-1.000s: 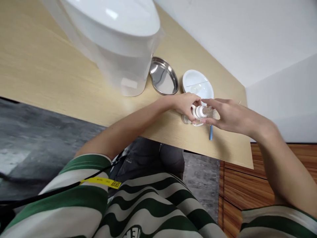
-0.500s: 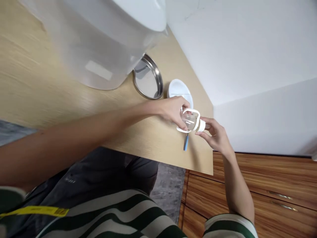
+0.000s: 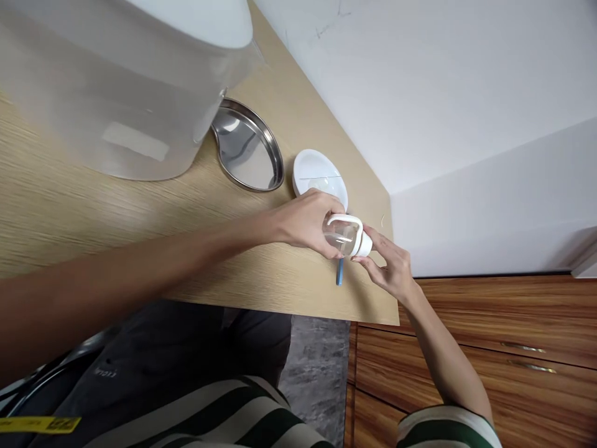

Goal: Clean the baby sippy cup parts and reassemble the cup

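Observation:
A clear baby bottle (image 3: 342, 235) with white side handles is held tilted above the table, its top toward the right. My left hand (image 3: 311, 223) is wrapped round the bottle's body. At the other end, the fingers of my right hand (image 3: 388, 260) are closed on the bottle's white collar (image 3: 365, 244); the teat is hidden behind them. Just behind my left hand sits a round white dish (image 3: 314, 163), partly covered by that hand. A thin blue-handled tool (image 3: 339, 272) shows below the bottle, its upper part hidden.
A kidney-shaped steel tray (image 3: 247, 149) lies on the wooden table (image 3: 261, 280). Left of it stands a large translucent bin (image 3: 140, 106) with a white lid. The white wall (image 3: 457, 112) borders the table's far side, with wooden drawers (image 3: 471, 311) at the right.
The bottle and both hands have shifted slightly left and down in view. My right fingers now sit on the collar, and the teat that showed earlier is covered. The camera view has turned a little.

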{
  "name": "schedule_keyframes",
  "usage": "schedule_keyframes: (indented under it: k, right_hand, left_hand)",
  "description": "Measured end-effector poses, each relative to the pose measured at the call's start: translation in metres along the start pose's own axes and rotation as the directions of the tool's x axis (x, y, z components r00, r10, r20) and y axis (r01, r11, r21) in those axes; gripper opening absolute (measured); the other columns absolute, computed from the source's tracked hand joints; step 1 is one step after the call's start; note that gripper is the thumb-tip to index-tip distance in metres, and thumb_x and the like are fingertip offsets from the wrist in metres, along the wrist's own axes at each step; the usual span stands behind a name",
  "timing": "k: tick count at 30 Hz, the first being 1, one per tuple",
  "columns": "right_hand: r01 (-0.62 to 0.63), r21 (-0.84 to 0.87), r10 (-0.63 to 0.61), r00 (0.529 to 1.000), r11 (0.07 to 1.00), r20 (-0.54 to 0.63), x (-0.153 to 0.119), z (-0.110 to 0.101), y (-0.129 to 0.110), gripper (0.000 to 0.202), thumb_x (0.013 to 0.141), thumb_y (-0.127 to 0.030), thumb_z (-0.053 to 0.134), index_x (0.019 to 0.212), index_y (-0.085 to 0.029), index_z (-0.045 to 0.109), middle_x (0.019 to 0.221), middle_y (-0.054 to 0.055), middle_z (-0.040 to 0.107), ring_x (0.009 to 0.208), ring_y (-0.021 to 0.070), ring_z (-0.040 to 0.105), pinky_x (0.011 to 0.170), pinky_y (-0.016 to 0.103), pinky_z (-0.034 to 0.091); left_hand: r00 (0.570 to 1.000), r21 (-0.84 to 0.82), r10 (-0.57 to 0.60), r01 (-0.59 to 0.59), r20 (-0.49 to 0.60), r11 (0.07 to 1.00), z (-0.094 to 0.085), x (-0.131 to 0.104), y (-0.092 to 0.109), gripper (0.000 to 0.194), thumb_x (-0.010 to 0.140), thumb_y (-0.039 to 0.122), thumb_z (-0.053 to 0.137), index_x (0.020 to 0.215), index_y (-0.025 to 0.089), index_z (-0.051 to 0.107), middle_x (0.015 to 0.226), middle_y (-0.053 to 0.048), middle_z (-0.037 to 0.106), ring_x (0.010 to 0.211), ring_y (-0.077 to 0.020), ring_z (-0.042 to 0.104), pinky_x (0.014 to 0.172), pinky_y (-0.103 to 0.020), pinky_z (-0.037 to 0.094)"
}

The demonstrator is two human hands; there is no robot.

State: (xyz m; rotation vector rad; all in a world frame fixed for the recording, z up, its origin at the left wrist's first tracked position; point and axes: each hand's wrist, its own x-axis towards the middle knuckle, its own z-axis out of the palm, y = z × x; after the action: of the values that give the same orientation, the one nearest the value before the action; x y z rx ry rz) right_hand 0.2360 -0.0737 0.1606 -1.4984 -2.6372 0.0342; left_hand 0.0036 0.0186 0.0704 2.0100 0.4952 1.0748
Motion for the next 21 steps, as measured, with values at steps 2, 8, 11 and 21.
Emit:
schedule_keyframes:
  k: [2,8,11,21]
  right_hand:
    - [-0.156,0.102,0.146,0.985,0.982,0.095,0.005,0.0,-0.005,0.051,0.098,-0.053,0.057,0.133,-0.017,0.061,0.128,0.016,0.068,0.116,0.0277,0.066,0.102,0.047,0.054]
    - [-0.691,0.52,0.418,0.72,0.502,0.554,0.021,-0.001,-0.016,0.069,0.096,-0.075,0.037,0.082,-0.013,0.063,0.069,0.009,0.067,0.051,0.015,0.061,0.057,0.031,0.054]
    - [-0.806,0.415,0.455,0.584,0.422,0.672,0.02,-0.006,-0.021,0.081,0.095,-0.082,0.024,0.082,-0.012,0.065,0.061,0.008,0.064,0.042,0.0142,0.055,0.045,0.03,0.049]
    - [0.023,0.081,-0.02,0.999,0.996,-0.033,-0.005,-0.021,-0.02,0.043,0.097,-0.047,0.061,0.129,-0.019,0.056,0.107,0.011,0.072,0.085,0.0201,0.068,0.074,0.036,0.057]
  left_hand:
    - [0.997,0.102,0.077,-0.076,-0.008,0.992,0.004,-0.002,-0.001,0.024,0.062,0.032,0.079,0.074,0.017,0.065,0.076,-0.001,0.062,0.069,-0.0141,0.054,0.064,-0.028,0.037]
    - [0.951,0.426,0.301,-0.303,0.075,0.852,0.016,-0.014,-0.005,0.022,0.091,0.024,0.058,0.108,0.015,0.068,0.102,-0.009,0.069,0.089,-0.0182,0.062,0.076,-0.028,0.044]
    - [0.934,0.364,0.34,-0.356,0.109,0.861,0.014,-0.014,-0.005,0.023,0.088,0.025,0.062,0.107,0.015,0.068,0.099,-0.008,0.069,0.086,-0.0172,0.062,0.074,-0.027,0.044]
    - [1.0,-0.167,-0.004,0.006,0.012,0.986,0.009,-0.01,0.011,0.039,0.066,0.046,0.083,0.075,0.016,0.059,0.067,0.003,0.057,0.061,-0.0113,0.051,0.056,-0.025,0.034]
